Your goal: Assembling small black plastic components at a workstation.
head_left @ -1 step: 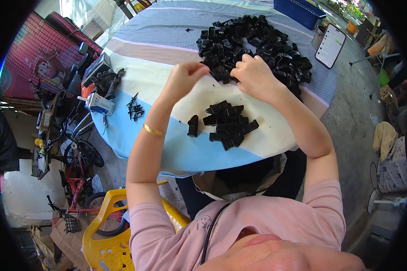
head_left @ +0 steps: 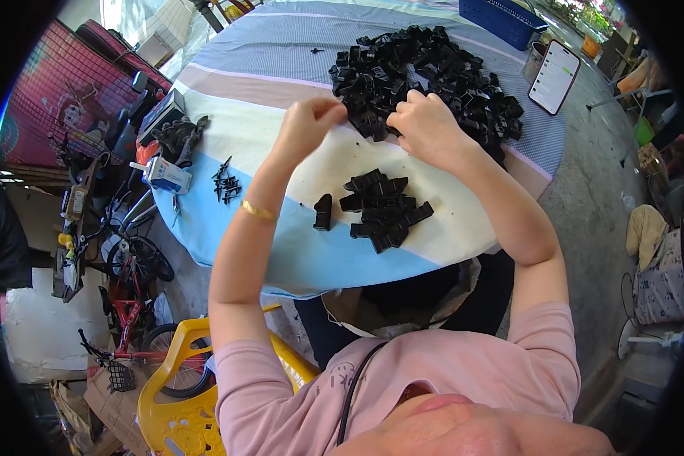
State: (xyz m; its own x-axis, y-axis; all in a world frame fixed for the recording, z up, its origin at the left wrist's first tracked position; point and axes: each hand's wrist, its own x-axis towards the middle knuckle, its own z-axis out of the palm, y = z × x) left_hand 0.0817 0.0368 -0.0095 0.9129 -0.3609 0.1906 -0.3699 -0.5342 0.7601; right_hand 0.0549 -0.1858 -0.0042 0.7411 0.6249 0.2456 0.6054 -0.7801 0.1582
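Note:
A large heap of small black plastic parts (head_left: 425,64) covers the far right of the table. My left hand (head_left: 311,125) hovers at the heap's left edge, thumb and fingers drawn together; whatever they pinch is too small or hidden to tell. At the near edge of the heap, my right hand (head_left: 425,129) is closed, fingertips down on a black plastic part that is mostly hidden beneath them. Closer to me lies a smaller cluster of black parts (head_left: 384,209). One single black part (head_left: 323,212) stands apart to its left.
Thin black pieces (head_left: 225,182) lie at the table's left, near a blue-and-white carton (head_left: 167,175) and a dark cloth bundle (head_left: 181,140). A phone (head_left: 555,76) leans by a can at the right, below a blue basket (head_left: 501,21). A yellow chair (head_left: 175,395) stands lower left.
My left hand has shifted very slightly to the left and away from me. The right hand stays at the heap's near edge.

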